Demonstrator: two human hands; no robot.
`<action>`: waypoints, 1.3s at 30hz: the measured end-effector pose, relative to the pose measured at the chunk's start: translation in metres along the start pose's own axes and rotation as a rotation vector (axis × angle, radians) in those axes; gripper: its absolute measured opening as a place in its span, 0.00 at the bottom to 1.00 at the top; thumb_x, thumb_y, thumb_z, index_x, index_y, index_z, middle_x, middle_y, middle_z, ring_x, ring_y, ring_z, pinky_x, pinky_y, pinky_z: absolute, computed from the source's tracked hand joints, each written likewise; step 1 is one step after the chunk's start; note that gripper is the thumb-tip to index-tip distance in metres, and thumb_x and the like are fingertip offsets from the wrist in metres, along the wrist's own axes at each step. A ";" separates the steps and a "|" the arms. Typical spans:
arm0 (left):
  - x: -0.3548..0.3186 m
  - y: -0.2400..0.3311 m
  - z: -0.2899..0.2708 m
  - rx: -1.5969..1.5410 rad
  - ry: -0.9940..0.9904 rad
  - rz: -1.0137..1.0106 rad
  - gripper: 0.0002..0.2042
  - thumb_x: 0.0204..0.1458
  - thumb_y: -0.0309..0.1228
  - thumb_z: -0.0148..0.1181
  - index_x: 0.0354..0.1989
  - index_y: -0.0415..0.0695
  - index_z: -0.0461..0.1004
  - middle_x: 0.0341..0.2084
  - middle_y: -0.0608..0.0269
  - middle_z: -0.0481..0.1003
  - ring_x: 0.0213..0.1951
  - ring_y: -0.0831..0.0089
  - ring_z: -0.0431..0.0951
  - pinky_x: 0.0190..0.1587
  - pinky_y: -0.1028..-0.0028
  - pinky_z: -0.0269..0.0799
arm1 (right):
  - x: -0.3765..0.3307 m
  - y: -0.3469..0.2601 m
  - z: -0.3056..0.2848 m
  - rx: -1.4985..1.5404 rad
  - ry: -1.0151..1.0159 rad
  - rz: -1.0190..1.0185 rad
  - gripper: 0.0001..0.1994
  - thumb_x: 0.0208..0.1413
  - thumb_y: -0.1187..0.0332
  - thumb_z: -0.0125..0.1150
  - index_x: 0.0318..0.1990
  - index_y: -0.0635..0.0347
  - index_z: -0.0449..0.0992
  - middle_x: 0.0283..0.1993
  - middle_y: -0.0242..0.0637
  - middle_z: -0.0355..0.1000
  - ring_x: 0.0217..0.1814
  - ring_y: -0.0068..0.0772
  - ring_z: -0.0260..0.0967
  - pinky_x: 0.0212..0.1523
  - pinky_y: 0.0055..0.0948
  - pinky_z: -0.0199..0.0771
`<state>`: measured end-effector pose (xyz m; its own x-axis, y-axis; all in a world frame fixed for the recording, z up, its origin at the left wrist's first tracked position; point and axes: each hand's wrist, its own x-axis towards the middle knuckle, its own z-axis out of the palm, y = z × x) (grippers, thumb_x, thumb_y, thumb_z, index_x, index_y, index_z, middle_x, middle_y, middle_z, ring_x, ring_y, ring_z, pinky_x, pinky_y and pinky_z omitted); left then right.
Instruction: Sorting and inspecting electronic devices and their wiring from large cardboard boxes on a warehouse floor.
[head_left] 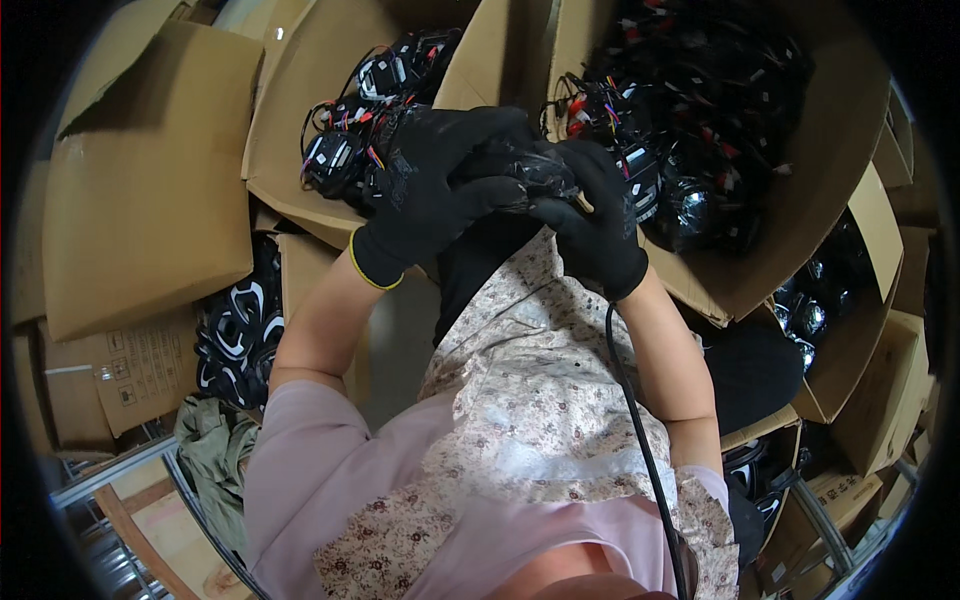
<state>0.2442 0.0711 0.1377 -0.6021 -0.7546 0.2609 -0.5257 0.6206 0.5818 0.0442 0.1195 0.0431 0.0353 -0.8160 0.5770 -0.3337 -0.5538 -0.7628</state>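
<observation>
Both my hands wear black gloves and meet in front of my lap, over the edge between two cardboard boxes. Between them is a small, glossy black part, its exact kind partly hidden by the fingers. My left hand grips its left side, fingers curled around it. From the right, my right hand pinches it, with a small tan bit showing by the fingers. Close beyond the left glove, black electronic units with coloured wires lie in the left box.
A deep cardboard box at the far right holds a heap of dark wired parts. A large closed carton stands at the left, above black-and-silver shells. A black cable runs down over my flowered apron.
</observation>
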 end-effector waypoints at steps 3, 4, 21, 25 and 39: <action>-0.010 -0.005 0.005 -0.071 0.057 0.125 0.27 0.42 0.37 0.72 0.52 0.42 0.75 0.45 0.57 0.76 0.50 0.62 0.74 0.53 0.66 0.68 | -0.003 -0.004 0.005 -0.125 0.040 -0.088 0.30 0.38 0.65 0.76 0.53 0.60 0.76 0.48 0.46 0.71 0.48 0.48 0.69 0.47 0.40 0.71; -0.015 -0.010 0.006 -0.018 0.067 0.164 0.26 0.42 0.39 0.71 0.50 0.42 0.75 0.41 0.56 0.77 0.45 0.60 0.75 0.50 0.64 0.68 | -0.005 -0.004 0.007 -0.120 0.035 -0.085 0.30 0.38 0.65 0.76 0.53 0.60 0.76 0.48 0.46 0.71 0.48 0.48 0.69 0.47 0.40 0.71; -0.028 -0.018 0.043 -0.764 0.382 -0.309 0.18 0.61 0.42 0.57 0.50 0.41 0.69 0.40 0.66 0.71 0.41 0.80 0.70 0.46 0.76 0.69 | 0.007 -0.013 -0.006 -0.225 0.182 -0.048 0.47 0.36 0.58 0.80 0.65 0.62 0.59 0.54 0.47 0.70 0.60 0.47 0.66 0.60 0.42 0.67; -0.020 -0.019 0.068 -0.644 0.432 -0.387 0.16 0.62 0.37 0.55 0.52 0.40 0.70 0.42 0.65 0.75 0.43 0.78 0.74 0.47 0.77 0.70 | -0.001 -0.021 0.007 0.517 0.019 0.464 0.37 0.43 0.67 0.77 0.60 0.66 0.62 0.55 0.47 0.71 0.54 0.36 0.72 0.53 0.36 0.74; -0.014 -0.088 0.007 -1.275 0.628 -0.555 0.19 0.67 0.39 0.41 0.55 0.40 0.70 0.49 0.55 0.73 0.51 0.66 0.74 0.56 0.67 0.69 | -0.012 0.028 -0.007 -0.036 0.279 0.079 0.38 0.43 0.60 0.73 0.63 0.59 0.64 0.60 0.50 0.66 0.62 0.53 0.62 0.62 0.46 0.61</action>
<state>0.2946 0.0286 0.0772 0.0079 -0.9923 -0.1234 0.4580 -0.1061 0.8826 0.0275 0.1154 0.0172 -0.2512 -0.7762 0.5783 -0.3584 -0.4804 -0.8005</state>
